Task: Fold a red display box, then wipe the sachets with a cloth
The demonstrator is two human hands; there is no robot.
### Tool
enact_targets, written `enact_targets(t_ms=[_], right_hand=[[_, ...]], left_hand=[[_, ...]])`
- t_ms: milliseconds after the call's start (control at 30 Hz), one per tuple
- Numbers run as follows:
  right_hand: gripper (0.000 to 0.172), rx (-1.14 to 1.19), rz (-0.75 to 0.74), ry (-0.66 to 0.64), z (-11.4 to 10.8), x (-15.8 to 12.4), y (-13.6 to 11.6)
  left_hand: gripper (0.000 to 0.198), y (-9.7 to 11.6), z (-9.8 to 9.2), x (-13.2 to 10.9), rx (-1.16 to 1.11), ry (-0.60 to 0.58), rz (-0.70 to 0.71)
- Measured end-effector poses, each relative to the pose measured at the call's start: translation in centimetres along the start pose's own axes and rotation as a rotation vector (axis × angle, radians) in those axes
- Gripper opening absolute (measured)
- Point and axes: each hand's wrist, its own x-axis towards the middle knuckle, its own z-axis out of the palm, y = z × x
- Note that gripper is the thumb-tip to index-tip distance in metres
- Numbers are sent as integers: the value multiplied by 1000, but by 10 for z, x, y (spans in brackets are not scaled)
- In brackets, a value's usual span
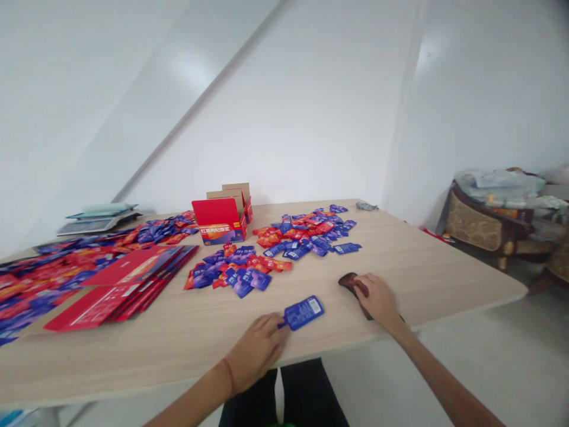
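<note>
My left hand (pixel 262 344) pinches the narrow spout end of a blue pouch (pixel 304 312), which lies near the table's front edge with a white barcode label showing. To the right, my right hand (pixel 377 299) is closed around a dark brown, curved object (pixel 348 281) on the table; its exact kind is partly hidden by my fingers. Just beyond my left hand lies a small heap of blue and red pouches (pixel 240 270). A larger heap of the same pouches (pixel 306 234) spreads behind it.
Red open-topped boxes (pixel 220 222) stand at the back of the table (pixel 422 267). Flattened red cartons (pixel 120 296) are stacked at left, beside a wide pile of pouches (pixel 44 273). A scale (pixel 98 222) sits behind. An armchair (pixel 475 222) loaded with bags stands at right.
</note>
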Motion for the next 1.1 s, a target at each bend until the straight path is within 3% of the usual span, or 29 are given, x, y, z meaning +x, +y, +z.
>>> enact_targets(t_ms=[167, 367, 533, 600, 667, 833, 933, 1100], right_hand=[[29, -117, 7, -57, 1, 1, -1], [27, -200, 2, -186, -5, 10, -4], [23, -49, 90, -74, -23, 27, -39], [22, 51, 17, -4, -32, 31, -66], [20, 129, -138, -17, -40, 29, -99], [17, 50, -512, -239, -43, 6, -172], [14, 54, -596, -355, -32, -8, -191], [11, 69, -576, -464, -10, -13, -189]], left_hand=[[46, 30, 10, -11, 37, 41, 67], [33, 19, 31, -13, 112, 224, 234], [34, 13, 36, -16, 112, 271, 265], [35, 14, 36, -17, 99, 273, 253], [34, 15, 35, -17, 73, 270, 236], [34, 17, 33, -15, 16, 219, 207], [35, 18, 32, -15, 1, 211, 196], [32, 19, 33, -15, -4, 214, 189]])
